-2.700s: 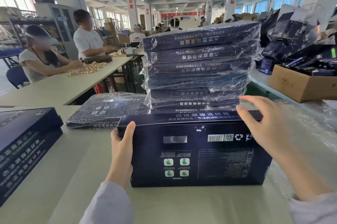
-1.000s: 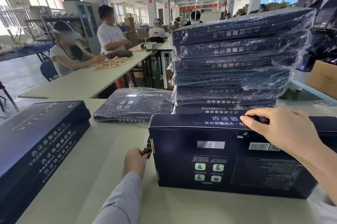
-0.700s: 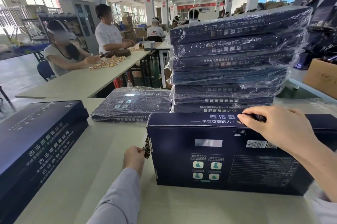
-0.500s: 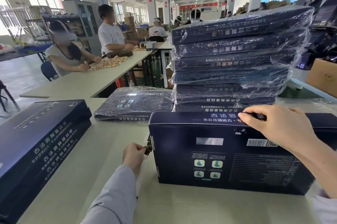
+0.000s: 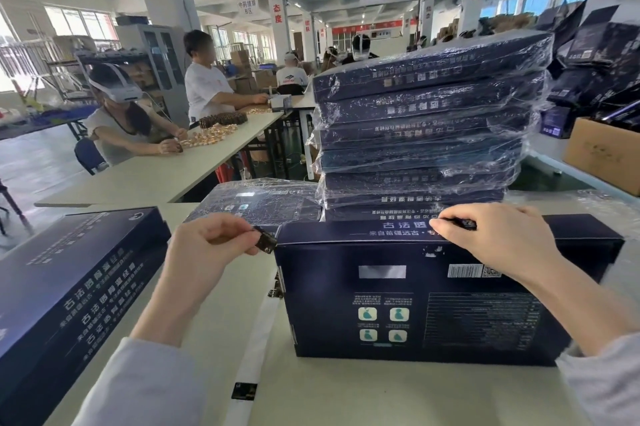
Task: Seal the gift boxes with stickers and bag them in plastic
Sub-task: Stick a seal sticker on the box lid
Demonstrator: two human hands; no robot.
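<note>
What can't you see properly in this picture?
Head view.
The dark piece pinched by the right hand: fingers cover most of it.
Bottom of the wrapped stack: behind the upright gift box.
Print on the sticker in the left hand: too small.
Boxes at left: cut by the edge.

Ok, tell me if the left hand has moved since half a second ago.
Yes: the left hand rose from mid-height beside the standing gift box to its top left corner, pinching a sticker.
</note>
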